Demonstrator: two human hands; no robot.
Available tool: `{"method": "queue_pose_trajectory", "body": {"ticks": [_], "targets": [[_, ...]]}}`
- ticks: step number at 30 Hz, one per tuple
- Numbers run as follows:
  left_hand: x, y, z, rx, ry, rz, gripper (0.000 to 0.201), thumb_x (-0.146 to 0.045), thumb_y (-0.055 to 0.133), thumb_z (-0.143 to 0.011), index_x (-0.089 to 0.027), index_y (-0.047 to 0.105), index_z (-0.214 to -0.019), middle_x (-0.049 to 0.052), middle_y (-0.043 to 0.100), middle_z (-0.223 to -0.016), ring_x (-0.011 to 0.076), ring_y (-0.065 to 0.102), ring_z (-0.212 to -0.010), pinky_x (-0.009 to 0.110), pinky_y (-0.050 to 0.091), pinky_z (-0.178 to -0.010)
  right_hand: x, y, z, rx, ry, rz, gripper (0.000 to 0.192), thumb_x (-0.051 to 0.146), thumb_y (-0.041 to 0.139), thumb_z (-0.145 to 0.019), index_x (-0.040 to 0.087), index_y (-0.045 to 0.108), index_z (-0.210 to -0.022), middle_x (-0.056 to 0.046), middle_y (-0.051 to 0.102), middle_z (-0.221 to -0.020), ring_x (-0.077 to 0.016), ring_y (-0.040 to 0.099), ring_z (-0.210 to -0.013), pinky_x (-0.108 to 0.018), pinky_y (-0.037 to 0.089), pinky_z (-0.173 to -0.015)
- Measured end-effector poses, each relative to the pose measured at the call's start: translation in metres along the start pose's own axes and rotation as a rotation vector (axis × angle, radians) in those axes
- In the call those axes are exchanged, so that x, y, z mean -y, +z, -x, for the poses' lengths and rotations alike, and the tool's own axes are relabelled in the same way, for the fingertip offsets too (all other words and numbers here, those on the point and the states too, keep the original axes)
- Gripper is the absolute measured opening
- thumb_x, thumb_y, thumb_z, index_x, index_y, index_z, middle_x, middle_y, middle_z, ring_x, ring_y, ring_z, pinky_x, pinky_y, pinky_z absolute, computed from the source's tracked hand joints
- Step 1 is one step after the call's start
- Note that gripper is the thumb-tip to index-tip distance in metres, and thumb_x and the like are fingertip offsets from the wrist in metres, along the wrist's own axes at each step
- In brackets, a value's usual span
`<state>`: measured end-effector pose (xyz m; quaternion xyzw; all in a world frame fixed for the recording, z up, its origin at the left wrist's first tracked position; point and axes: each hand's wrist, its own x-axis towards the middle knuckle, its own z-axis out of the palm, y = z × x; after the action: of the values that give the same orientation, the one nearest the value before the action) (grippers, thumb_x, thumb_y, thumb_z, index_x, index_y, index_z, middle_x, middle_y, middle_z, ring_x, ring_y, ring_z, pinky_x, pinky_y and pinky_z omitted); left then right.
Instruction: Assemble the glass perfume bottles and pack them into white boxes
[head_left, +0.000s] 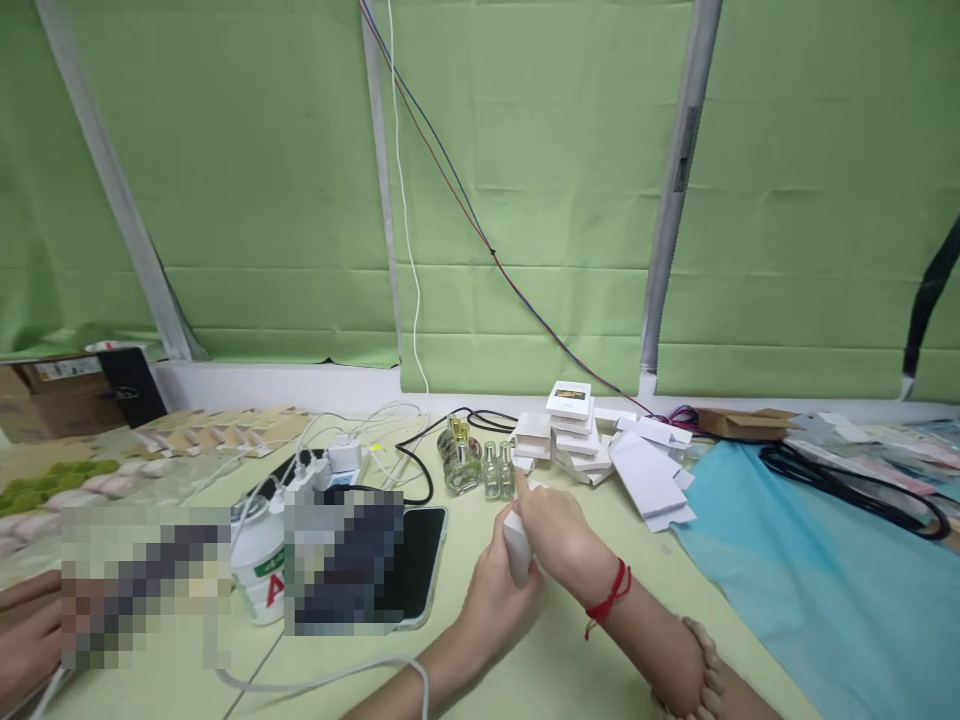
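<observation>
Both my hands meet over the pale green table (570,660), just in front of a cluster of small glass bottles (480,465). My left hand (491,595) grips a small white box (517,545) from below. My right hand (555,530), with a red string on its wrist, covers the box's top end, fingers on its flap. Behind the hands stands a pile of small white boxes (571,430), and flat unfolded white cartons (646,475) lie to its right.
A phone (420,560), a white can (259,565), chargers and cables (337,465) sit at the left. A blue cloth (810,580) with black cord covers the right side. Another person's hand (26,635) rests at the far left edge. Green blinds hang behind.
</observation>
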<state>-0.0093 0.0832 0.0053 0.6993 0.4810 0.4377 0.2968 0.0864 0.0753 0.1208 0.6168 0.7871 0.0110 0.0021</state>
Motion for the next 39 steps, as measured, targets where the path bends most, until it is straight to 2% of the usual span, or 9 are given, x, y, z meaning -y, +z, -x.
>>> {"method": "queue_pose_trajectory", "body": {"ticks": [5,9,11,14,17,20,23,29,39], "targets": [[-0.007,-0.013,0.004,-0.016,0.057,0.023,0.056,-0.033,0.053,-0.075,-0.040,0.025,-0.123,-0.003,0.065,-0.098,0.0227,0.064,-0.085,0.038,0.053,-0.072,0.001,0.027,0.002,-0.135,-0.058,-0.193,0.043,0.002,0.045,-0.074,0.014,0.052,-0.115,-0.011,0.067,-0.088,-0.0216,0.065,-0.075,-0.025,0.043,-0.059],[-0.007,-0.016,0.000,-0.118,0.033,-0.037,0.050,-0.026,0.050,-0.074,-0.028,0.032,-0.121,0.004,0.063,-0.102,0.0215,0.062,-0.090,0.035,0.051,-0.076,-0.018,0.056,0.013,-0.200,-0.184,-0.369,0.055,0.011,0.030,-0.087,0.022,0.023,-0.141,-0.006,0.067,-0.086,-0.0191,0.064,-0.073,-0.025,0.042,-0.063],[-0.002,-0.019,-0.003,-0.181,0.055,-0.078,0.051,-0.021,0.051,-0.072,-0.021,0.034,-0.119,0.008,0.061,-0.107,0.0220,0.060,-0.095,0.036,0.049,-0.080,-0.036,0.071,0.022,-0.226,-0.195,-0.442,0.054,0.019,0.021,-0.092,0.026,0.010,-0.144,-0.007,0.064,-0.101,-0.0200,0.063,-0.085,-0.028,0.044,-0.072],[0.008,-0.024,-0.007,-0.216,0.142,-0.119,0.052,-0.020,0.049,-0.073,-0.019,0.031,-0.122,0.012,0.055,-0.118,0.0213,0.058,-0.102,0.036,0.046,-0.086,-0.065,0.091,0.037,-0.124,-0.111,-0.381,0.054,0.025,0.021,-0.092,0.022,0.010,-0.144,-0.013,0.057,-0.115,-0.0237,0.059,-0.098,-0.035,0.045,-0.081],[0.015,-0.028,-0.008,-0.150,0.202,-0.110,0.066,-0.022,0.048,-0.076,-0.017,0.015,-0.133,0.014,0.052,-0.121,0.0203,0.057,-0.104,0.034,0.046,-0.087,-0.083,0.109,0.054,-0.049,-0.055,-0.317,0.051,0.038,0.022,-0.093,0.020,0.028,-0.141,-0.013,0.038,-0.140,-0.0281,0.033,-0.129,-0.045,0.030,-0.101],[0.015,-0.027,-0.006,-0.045,0.170,-0.115,0.078,-0.024,0.049,-0.078,-0.018,0.000,-0.138,0.013,0.057,-0.115,0.0197,0.061,-0.097,0.036,0.046,-0.085,-0.083,0.122,0.067,-0.050,0.041,-0.282,0.053,0.041,0.014,-0.093,0.021,0.026,-0.141,-0.011,0.024,-0.147,-0.0280,0.017,-0.136,-0.051,0.017,-0.107],[0.014,-0.025,-0.004,-0.010,0.176,-0.151,0.067,-0.028,0.047,-0.081,-0.020,0.008,-0.136,0.013,0.054,-0.121,0.0189,0.059,-0.102,0.033,0.045,-0.086,-0.076,0.129,0.073,-0.109,0.095,-0.229,0.052,0.040,0.016,-0.093,0.020,0.028,-0.140,-0.013,0.026,-0.146,-0.0296,0.019,-0.135,-0.052,0.016,-0.106],[0.012,-0.019,-0.002,-0.012,0.030,-0.538,0.051,-0.040,0.044,-0.083,-0.013,0.026,-0.121,0.014,0.064,-0.094,0.0240,0.064,-0.078,0.029,0.045,-0.063,-0.079,0.135,0.077,-0.214,0.090,-0.299,0.051,0.042,0.021,-0.092,0.021,0.038,-0.135,-0.013,0.034,-0.142,-0.0278,0.026,-0.133,-0.048,0.018,-0.106],[0.009,-0.017,0.002,-0.087,0.031,-0.639,0.044,-0.041,0.045,-0.080,-0.012,0.036,-0.112,0.016,0.062,-0.097,0.0265,0.062,-0.085,0.031,0.045,-0.066,-0.084,0.144,0.072,-0.380,0.118,-0.361,0.036,0.028,0.039,-0.086,0.016,0.055,-0.116,-0.010,0.054,-0.119,-0.0204,0.047,-0.111,-0.032,0.028,-0.098]]}}
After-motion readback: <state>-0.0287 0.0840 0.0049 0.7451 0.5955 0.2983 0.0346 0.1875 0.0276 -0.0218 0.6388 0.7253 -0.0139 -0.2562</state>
